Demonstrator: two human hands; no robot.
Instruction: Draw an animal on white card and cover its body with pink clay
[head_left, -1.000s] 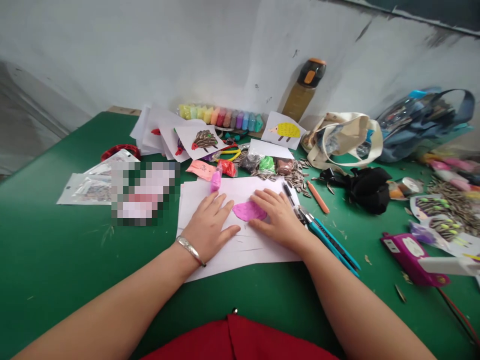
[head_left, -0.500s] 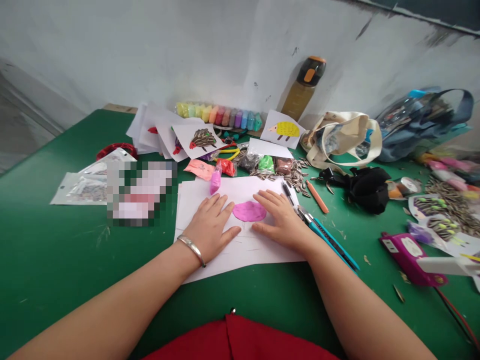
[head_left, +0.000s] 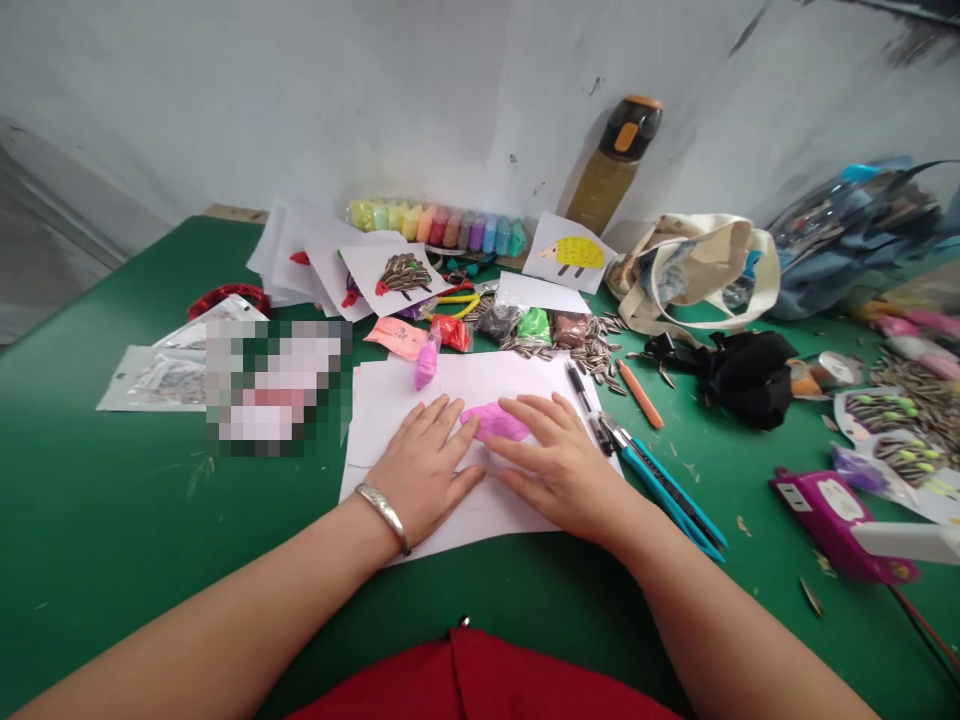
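Observation:
A flattened oval of pink clay (head_left: 495, 421) lies on the white paper (head_left: 457, 535) in front of me. My left hand (head_left: 426, 468) rests on the paper with its fingers spread, the index fingertip at the clay's left edge. My right hand (head_left: 559, 458) has its fingers apart, with the fingertips over the clay's right part, covering some of it. Neither hand grips anything. Above my left hand, a small pink clay packet (head_left: 426, 362) sits near the paper's top edge.
Right of the paper lie a black pen (head_left: 589, 405), a blue cutter (head_left: 671, 490) and an orange stick (head_left: 640, 393). Behind are seeds (head_left: 589, 350), clay packets (head_left: 439, 228) and a bottle (head_left: 615, 165). A purple device (head_left: 840, 520) stands at right.
My right hand has moved left and over the clay, its fingers spreading wider. My left index finger now reaches the clay's edge. The paper's right side has shifted slightly, and the view has turned a little.

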